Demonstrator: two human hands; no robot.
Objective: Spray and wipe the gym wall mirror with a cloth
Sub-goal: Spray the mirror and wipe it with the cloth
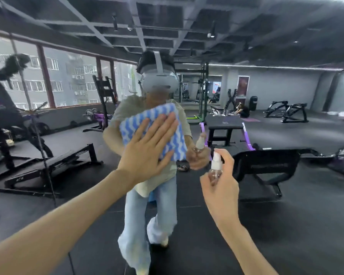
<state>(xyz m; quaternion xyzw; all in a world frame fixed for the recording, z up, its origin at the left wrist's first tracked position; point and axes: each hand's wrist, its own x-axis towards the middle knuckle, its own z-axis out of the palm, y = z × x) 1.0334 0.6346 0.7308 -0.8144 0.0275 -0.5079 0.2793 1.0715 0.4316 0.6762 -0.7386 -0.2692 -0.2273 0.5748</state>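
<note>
The wall mirror (pixel 266 195) fills the whole view and reflects the gym and me. My left hand (pixel 147 151) lies flat with fingers spread, pressing a blue-and-white wavy-striped cloth (pixel 167 124) against the glass at centre. My right hand (pixel 220 183) holds a small clear spray bottle (pixel 215 165) with a white nozzle, upright, just right of the cloth and close to the glass. The reflection shows the same bottle and hand behind it.
Reflected in the mirror are black weight benches (pixel 266 165) at left and right, a purple-framed platform (pixel 224 124), racks, windows (pixel 68 80) at left, and a person sitting on the floor far back (pixel 243 111).
</note>
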